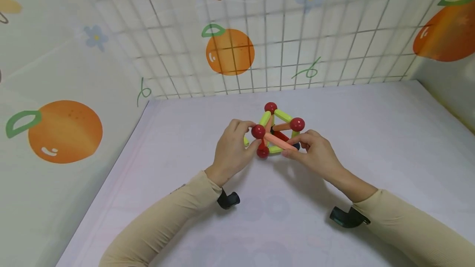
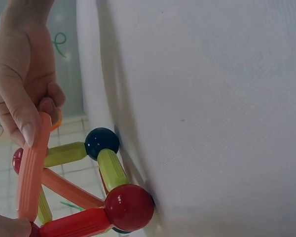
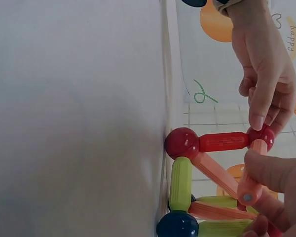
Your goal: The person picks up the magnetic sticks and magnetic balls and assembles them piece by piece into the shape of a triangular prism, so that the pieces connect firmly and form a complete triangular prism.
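Note:
A frame of magnetic rods and balls stands on the table in the head view. My left hand (image 1: 231, 147) pinches its near upper red ball (image 1: 258, 131). Between thumb and fingers, my right hand (image 1: 317, 153) grips a salmon-pink rod (image 3: 251, 173). One end of that rod meets the held ball; the other end, with a metal tip, is free of any ball in the right wrist view. A red rod (image 3: 223, 141) joins the held ball to a lower red ball (image 3: 182, 143). Yellow-green rods (image 2: 65, 154) and a dark blue ball (image 2: 102, 143) form other parts.
The frame rests on a pale cloth-covered table (image 1: 282, 217). Behind it hangs a white curtain with printed oranges (image 1: 230, 51) and a grid pattern. A yellow-green piece (image 1: 246, 141) shows beside the left hand. Dark wrist mounts (image 1: 349, 217) hang below both sleeves.

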`<state>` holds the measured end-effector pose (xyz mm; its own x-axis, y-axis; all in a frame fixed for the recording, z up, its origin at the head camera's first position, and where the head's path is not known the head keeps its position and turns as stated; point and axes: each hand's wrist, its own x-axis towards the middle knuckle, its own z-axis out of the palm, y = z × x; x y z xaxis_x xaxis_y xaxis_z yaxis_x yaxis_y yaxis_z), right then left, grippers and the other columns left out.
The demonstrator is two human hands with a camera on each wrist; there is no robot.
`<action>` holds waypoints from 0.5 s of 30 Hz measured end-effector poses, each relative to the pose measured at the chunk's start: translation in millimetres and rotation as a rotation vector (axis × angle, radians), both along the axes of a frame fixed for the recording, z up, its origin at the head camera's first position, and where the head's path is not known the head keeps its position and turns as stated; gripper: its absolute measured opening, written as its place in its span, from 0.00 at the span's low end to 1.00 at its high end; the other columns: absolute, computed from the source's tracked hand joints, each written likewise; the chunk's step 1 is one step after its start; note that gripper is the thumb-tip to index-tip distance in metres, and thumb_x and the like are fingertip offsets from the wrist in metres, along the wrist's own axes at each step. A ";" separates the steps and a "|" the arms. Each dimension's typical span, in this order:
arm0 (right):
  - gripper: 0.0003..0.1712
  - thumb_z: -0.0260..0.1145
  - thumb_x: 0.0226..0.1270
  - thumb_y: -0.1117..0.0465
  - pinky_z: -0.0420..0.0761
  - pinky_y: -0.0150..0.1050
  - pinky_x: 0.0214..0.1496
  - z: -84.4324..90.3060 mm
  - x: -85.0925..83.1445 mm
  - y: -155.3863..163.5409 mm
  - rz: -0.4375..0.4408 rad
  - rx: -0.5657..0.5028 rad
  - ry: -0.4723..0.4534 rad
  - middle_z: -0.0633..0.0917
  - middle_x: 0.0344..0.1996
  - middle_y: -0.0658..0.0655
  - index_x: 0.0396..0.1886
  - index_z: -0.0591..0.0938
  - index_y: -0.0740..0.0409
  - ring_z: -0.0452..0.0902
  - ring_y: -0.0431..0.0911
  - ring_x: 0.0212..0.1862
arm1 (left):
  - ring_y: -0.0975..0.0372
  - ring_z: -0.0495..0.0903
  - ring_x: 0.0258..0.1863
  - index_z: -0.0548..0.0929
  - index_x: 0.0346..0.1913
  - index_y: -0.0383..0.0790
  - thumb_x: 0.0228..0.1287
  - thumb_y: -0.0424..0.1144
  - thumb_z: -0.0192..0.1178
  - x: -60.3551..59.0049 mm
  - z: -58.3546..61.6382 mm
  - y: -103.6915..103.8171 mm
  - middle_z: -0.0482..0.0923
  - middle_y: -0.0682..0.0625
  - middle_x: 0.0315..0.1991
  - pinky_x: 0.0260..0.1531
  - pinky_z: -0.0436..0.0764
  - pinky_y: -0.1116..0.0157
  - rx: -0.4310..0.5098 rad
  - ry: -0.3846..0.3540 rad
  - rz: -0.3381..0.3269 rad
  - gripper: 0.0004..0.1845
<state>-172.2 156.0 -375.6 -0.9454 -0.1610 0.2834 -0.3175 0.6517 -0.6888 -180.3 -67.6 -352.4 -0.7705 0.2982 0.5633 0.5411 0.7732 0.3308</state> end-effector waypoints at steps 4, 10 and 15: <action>0.18 0.75 0.47 0.50 0.63 0.34 0.27 -0.9 0.3 2.3 -0.004 0.004 -0.008 0.72 0.26 0.58 0.36 0.85 0.53 0.63 0.45 0.31 | 0.60 0.74 0.40 0.77 0.50 0.41 0.53 0.39 0.66 0.0 0.0 1.7 0.75 0.46 0.40 0.33 0.77 0.68 0.001 0.004 -0.002 0.20; 0.19 0.74 0.49 0.49 0.63 0.35 0.28 -3.7 -0.2 8.3 -0.017 0.026 -0.044 0.73 0.27 0.60 0.39 0.85 0.54 0.64 0.46 0.32 | 0.60 0.74 0.40 0.77 0.49 0.41 0.54 0.40 0.66 0.0 -0.3 3.4 0.75 0.46 0.40 0.34 0.77 0.67 0.008 0.003 -0.007 0.19; 0.22 0.73 0.50 0.47 0.63 0.35 0.29 -5.6 -0.4 16.3 -0.035 0.051 -0.091 0.74 0.28 0.58 0.42 0.85 0.54 0.65 0.46 0.33 | 0.61 0.74 0.39 0.77 0.49 0.41 0.54 0.41 0.66 0.9 -0.1 5.9 0.76 0.46 0.40 0.33 0.76 0.68 0.005 0.007 -0.003 0.19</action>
